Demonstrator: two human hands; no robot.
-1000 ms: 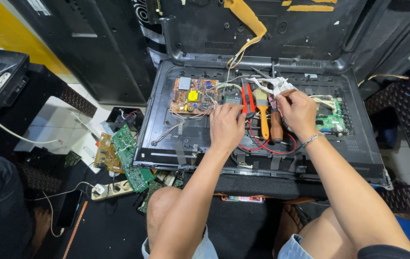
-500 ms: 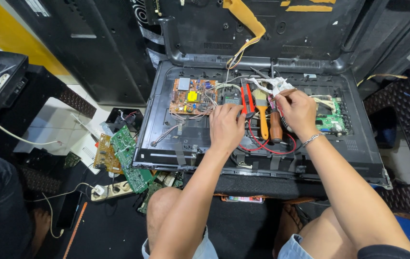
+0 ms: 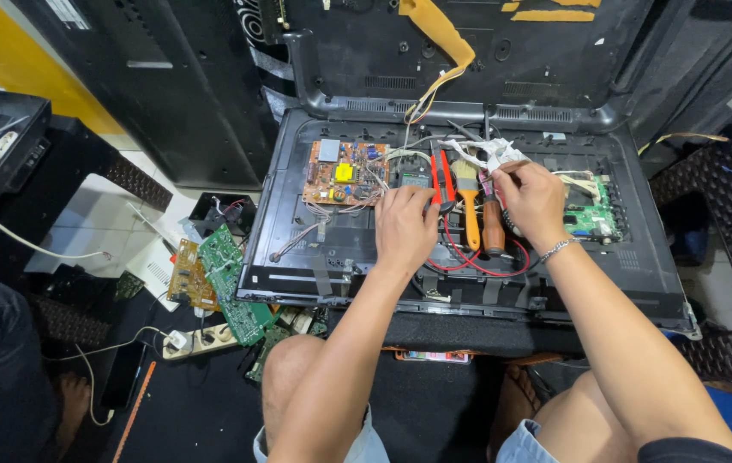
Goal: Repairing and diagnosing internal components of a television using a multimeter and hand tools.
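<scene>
Left hand (image 3: 402, 225) is down flat on the panel (image 3: 297, 249), fingers curled loosely over a small dark part at the middle; whether it grips anything, I cannot tell. Right hand (image 3: 534, 201) sits just to the right, fingertips pinched on a thin wire by the white cable bundle (image 3: 490, 154) (bracelet on that wrist). Between the hands lie a red probe (image 3: 441, 176), a brush (image 3: 467, 201) with an orange handle and a screwdriver (image 3: 493, 225) with a brown one, red lead looping beneath. Orange board (image 3: 342, 172) far left, green board (image 3: 591, 219) right. Loose circuit boards (image 3: 220, 274) lie on the floor, left.
</scene>
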